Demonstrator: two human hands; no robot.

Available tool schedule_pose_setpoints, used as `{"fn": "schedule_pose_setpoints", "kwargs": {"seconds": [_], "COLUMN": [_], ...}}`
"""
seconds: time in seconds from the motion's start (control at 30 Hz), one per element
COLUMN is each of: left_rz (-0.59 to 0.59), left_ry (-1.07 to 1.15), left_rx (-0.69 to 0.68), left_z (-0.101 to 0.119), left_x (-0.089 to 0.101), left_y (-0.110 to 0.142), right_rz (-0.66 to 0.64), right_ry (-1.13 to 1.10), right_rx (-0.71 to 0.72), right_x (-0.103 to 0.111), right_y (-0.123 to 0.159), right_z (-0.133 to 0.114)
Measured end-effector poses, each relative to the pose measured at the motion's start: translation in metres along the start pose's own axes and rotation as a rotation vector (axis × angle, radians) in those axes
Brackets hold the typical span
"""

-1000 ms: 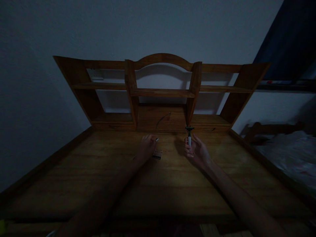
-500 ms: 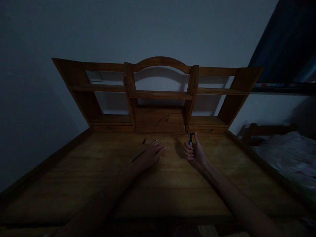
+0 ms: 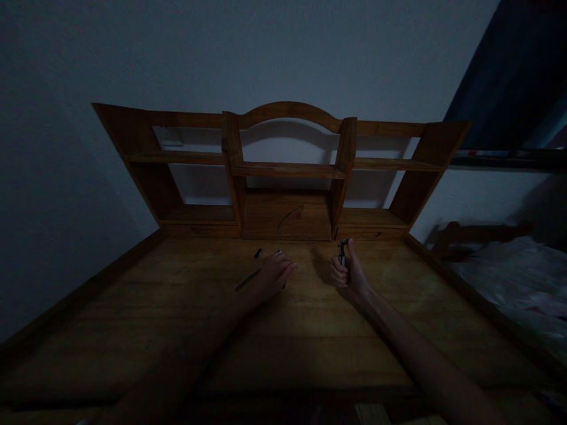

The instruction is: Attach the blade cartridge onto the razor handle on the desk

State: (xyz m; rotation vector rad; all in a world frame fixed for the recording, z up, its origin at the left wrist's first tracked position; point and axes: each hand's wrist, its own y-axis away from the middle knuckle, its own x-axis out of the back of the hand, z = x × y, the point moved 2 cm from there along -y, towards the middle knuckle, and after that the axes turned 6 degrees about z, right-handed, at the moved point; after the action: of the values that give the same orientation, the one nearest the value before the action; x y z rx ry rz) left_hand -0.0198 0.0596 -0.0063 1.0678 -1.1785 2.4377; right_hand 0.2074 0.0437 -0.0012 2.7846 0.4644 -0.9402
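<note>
Razor [image 3: 342, 255]: we are keeping it raised over the desk [image 3: 310, 321], handle low in our grip and dark head up, its long axis standing close to upright in our view.
Right hand [image 3: 349, 278]: we are grasping the handle, four fingers curling round it from the left, while the thumb is reaching up beside the head and seemingly touching it.
Left hand [image 3: 275, 271]: we are holding it low over the desk, back upward, fingers bent and pointing away to the right; their undersides are hiding from us, so we cannot tell whether they are gripping anything. A dark edge is just showing below the palm, too little for us to name.
Gap between hands: the razor is standing to the right of the left fingertips, well apart from them, with wood showing between; the right hand is the nearer one, already around it.
Dark piece [image 3: 258, 253]: it is lying on the desk beyond the left hand and to its left, near but apart, its short length slanting away rightward.
Slender strip [image 3: 247, 280]: it is running slantwise beside the left wrist, its far end disappearing behind the hand.
Shelf unit [image 3: 295, 171]: it is standing at the back, behind everything we are handling.
</note>
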Motion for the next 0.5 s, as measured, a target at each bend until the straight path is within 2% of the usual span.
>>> {"fn": "schedule_pose_setpoints", "kwargs": {"seconds": [0.23, 0.4, 0.5], "left_rz": [0.032, 0.085, 0.048], "left_ry": [-0.014, -0.042, -0.010], "left_rx": [-0.009, 0.042, 0.098], "left_z": [-0.007, -0.019, -0.027], "left_x": [-0.002, -0.006, -0.005], "left_y": [0.002, 0.000, -0.002], "right_rz": [-0.045, -0.033, 0.002], "right_ry": [-0.016, 0.020, 0.068], "right_rx": [-0.026, -0.015, -0.001], "right_x": [-0.001, 0.007, 0.014], "right_y": [0.000, -0.007, -0.011], "right_z": [-0.003, 0.001, 0.004]}}
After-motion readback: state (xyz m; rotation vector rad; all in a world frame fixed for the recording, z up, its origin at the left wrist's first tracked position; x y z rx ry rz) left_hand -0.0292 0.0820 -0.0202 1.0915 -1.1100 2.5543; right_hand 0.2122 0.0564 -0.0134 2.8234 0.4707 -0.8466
